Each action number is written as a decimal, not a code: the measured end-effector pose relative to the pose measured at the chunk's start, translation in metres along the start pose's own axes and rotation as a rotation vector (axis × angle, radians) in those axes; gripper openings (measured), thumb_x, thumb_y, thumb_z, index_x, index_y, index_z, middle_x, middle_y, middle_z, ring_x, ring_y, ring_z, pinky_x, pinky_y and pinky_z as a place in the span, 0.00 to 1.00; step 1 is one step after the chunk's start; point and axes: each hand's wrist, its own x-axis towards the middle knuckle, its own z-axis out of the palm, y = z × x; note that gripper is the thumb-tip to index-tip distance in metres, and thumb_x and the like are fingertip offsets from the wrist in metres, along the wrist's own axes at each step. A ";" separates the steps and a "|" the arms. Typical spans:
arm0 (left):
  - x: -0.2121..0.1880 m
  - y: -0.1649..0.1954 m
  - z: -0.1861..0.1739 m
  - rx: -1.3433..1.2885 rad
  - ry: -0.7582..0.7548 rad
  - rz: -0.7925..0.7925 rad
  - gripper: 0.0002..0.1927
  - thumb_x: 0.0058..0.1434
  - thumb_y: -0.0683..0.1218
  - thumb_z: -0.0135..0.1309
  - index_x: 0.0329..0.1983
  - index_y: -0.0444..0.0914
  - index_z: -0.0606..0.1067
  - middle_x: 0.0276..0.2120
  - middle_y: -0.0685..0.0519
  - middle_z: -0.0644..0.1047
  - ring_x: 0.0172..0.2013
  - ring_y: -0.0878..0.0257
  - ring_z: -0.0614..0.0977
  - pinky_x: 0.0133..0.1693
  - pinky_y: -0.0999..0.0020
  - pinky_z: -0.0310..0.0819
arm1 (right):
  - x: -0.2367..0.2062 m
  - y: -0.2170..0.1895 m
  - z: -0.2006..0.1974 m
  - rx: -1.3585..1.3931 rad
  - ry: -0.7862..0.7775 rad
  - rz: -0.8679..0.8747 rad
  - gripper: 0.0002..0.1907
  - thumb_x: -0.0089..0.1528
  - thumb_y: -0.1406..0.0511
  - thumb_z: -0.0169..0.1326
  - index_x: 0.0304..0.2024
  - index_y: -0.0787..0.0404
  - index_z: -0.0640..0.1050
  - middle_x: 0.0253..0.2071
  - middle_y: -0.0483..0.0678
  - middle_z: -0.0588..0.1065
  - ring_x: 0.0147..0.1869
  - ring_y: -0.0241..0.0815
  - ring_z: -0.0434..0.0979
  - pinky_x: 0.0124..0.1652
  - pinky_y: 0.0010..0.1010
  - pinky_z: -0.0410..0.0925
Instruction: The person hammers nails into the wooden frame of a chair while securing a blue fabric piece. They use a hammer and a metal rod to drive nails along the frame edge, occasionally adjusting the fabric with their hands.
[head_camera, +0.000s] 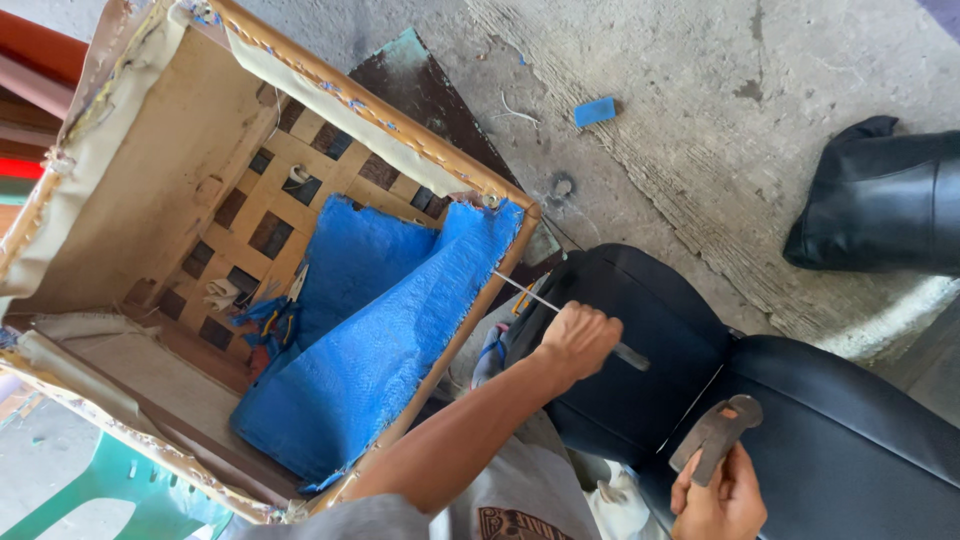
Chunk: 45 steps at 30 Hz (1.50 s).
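Upholstery stripping seems underway: left hand (578, 340), fingers wrapped shut, holds a screwdriver (560, 308) with its tip at the wooden frame (400, 125) beside blue fabric (385, 320); right hand (722, 495) clasps a hammer (716, 432), unraised. Prying likely needs a firm, aimed tap.

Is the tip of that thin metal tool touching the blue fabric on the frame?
Touching. In the head view the left hand holds the metal tool, whose tip meets the blue fabric at the frame's edge.
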 end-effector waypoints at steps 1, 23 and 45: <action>-0.010 0.007 -0.017 -0.046 0.075 0.022 0.04 0.57 0.46 0.59 0.31 0.42 0.77 0.28 0.51 0.81 0.34 0.55 0.84 0.39 0.59 0.73 | 0.001 -0.004 0.001 0.020 -0.003 0.007 0.18 0.73 0.69 0.48 0.59 0.79 0.72 0.27 0.52 0.67 0.21 0.34 0.62 0.20 0.24 0.55; -0.103 0.009 -0.152 -0.415 0.568 0.303 0.13 0.60 0.54 0.60 0.25 0.45 0.74 0.20 0.56 0.73 0.26 0.56 0.77 0.34 0.59 0.64 | -0.014 -0.062 0.028 0.056 -0.141 -0.127 0.22 0.72 0.63 0.45 0.64 0.71 0.70 0.27 0.48 0.68 0.21 0.33 0.63 0.20 0.24 0.58; -0.123 0.011 -0.120 -0.554 0.639 0.311 0.19 0.67 0.50 0.61 0.23 0.42 0.70 0.19 0.56 0.68 0.24 0.58 0.72 0.34 0.62 0.62 | 0.025 -0.025 -0.052 0.037 -0.652 -0.075 0.24 0.69 0.55 0.46 0.65 0.55 0.70 0.31 0.55 0.73 0.29 0.45 0.77 0.32 0.39 0.72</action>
